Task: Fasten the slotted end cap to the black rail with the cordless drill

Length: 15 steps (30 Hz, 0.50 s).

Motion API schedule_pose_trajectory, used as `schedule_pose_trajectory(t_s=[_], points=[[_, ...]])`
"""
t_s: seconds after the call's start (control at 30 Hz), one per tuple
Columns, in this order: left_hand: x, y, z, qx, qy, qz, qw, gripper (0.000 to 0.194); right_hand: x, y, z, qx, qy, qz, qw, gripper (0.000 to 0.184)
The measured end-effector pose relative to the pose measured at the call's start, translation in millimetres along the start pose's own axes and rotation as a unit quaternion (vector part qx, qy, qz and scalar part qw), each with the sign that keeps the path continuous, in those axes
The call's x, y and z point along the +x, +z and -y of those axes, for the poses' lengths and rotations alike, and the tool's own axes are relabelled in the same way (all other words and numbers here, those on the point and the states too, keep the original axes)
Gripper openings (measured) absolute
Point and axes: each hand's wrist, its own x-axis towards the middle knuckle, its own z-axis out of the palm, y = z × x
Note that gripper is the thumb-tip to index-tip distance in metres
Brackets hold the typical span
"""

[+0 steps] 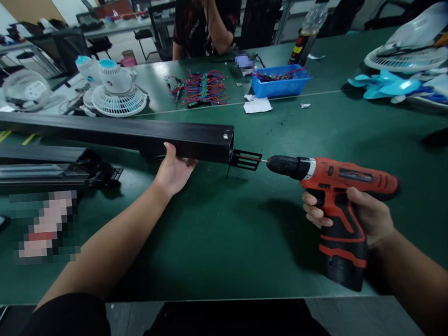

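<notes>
My right hand (pixel 365 214) is wrapped round the handle of a red and black cordless drill (pixel 347 174), which points left. Its bit reaches a slotted black bracket (pixel 248 160) at the open end of a long black square tube (pixel 191 137). Whether the bit touches a screw there is too small to tell. My left hand (pixel 175 169) grips the near side of the tube close to that end, thumb on the upper edge and fingers underneath. The tube runs off to the far left.
More black profiles (pixel 48 172) lie at left. White fan parts (pixel 119 96), a bundle of red and blue wires (pixel 205 87) and a blue bin (pixel 281 84) stand at the back. Blue fan blades (pixel 390 85) lie at right. A person (pixel 208 23) sits across the green table (pixel 222 250).
</notes>
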Motion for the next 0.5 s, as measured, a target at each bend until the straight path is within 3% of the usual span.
schedule_pose_trajectory(t_s=[0.23,0.5], points=[[3,-4.1,2,0.006,0.005,0.007,1.0,0.073,0,13,4,0.052,-0.008,0.013,0.999,0.075],[4,-9.3,2,0.014,0.004,0.025,1.0,0.08,0,3,-6,0.001,-0.003,0.009,1.0,0.047]])
